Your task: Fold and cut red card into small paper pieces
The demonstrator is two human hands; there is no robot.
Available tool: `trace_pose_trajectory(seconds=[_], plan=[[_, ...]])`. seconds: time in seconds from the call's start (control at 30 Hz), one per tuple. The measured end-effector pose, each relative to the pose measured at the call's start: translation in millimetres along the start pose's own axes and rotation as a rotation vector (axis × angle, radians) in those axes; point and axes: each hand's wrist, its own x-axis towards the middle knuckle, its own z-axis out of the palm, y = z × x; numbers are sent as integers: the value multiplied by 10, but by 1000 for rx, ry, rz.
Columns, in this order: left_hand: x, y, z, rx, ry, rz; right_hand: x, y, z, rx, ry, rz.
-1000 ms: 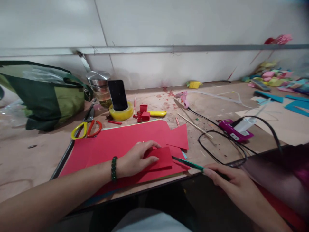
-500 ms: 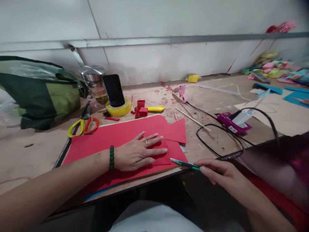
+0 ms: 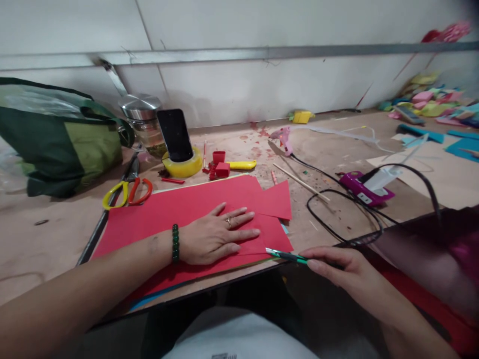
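Observation:
My left hand (image 3: 219, 234) lies flat on red paper (image 3: 149, 224), its fingers spread and pointing right. In my right hand (image 3: 337, 264) is a green and black utility knife (image 3: 287, 256), held between thumb and fingers. Its blade points left and is at the paper's lower right part, close to the near table edge. Whether the blade touches the paper I cannot tell. A smaller red paper piece (image 3: 277, 200) with slanted edges lies at the sheet's upper right corner.
Scissors (image 3: 127, 192) lie left of the paper. Behind it are a phone (image 3: 175, 135) on a tape roll (image 3: 183, 167) and a yellow cutter (image 3: 243, 164). A pink glue gun (image 3: 282, 138), a wooden stick (image 3: 301, 182) and a purple power strip (image 3: 368, 189) with a black cable lie to the right.
The view has shifted slightly. My left hand stays flat on the red paper, and the knife in my right hand remains near the paper's lower right, almost unmoved.

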Motion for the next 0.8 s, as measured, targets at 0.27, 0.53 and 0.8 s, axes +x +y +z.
trace_pose_trajectory(seconds=[0.27, 0.53, 0.8], plan=[[3, -3, 9, 13, -1, 7, -22, 2, 8, 26, -12, 16], [1, 0, 8, 6, 16, 9, -33, -33, 83, -30, 31, -23], [1, 7, 16, 8, 25, 7, -49, -68, 146, -24, 13, -52]])
